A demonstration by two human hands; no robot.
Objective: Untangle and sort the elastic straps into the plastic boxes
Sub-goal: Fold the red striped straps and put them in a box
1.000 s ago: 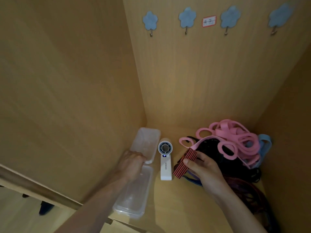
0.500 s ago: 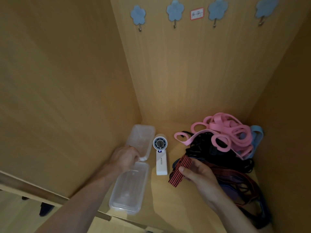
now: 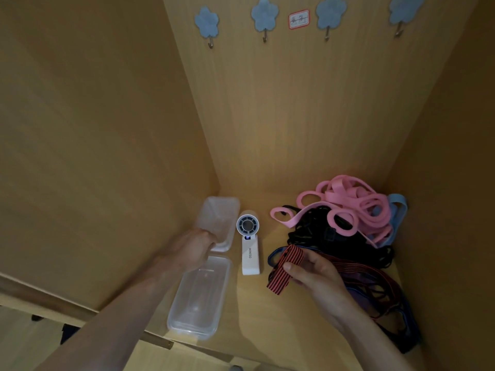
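Observation:
A tangle of elastic straps fills the right of the wooden cubby floor: pink straps [image 3: 356, 207] on top, black ones [image 3: 318, 231] under them, a blue one [image 3: 399, 212] at the far right. My right hand [image 3: 313, 271] pinches a red-and-black striped strap [image 3: 284, 269] at the pile's near left edge. Two clear plastic boxes lie end to end on the left, the far box [image 3: 222, 215] and the near box [image 3: 198, 295]. My left hand [image 3: 195, 247] grips the near rim of the far box.
A white handheld fan [image 3: 249, 245] lies between the boxes and the straps. Wooden walls close the cubby on the left, back and right. Blue flower-shaped hooks [image 3: 263, 17] and a red-edged label [image 3: 298, 19] are high on the back wall. The shelf's front edge runs just below the near box.
My right hand has drawn the striped strap a little nearer and away from the pile. My left hand stays at the far box's rim.

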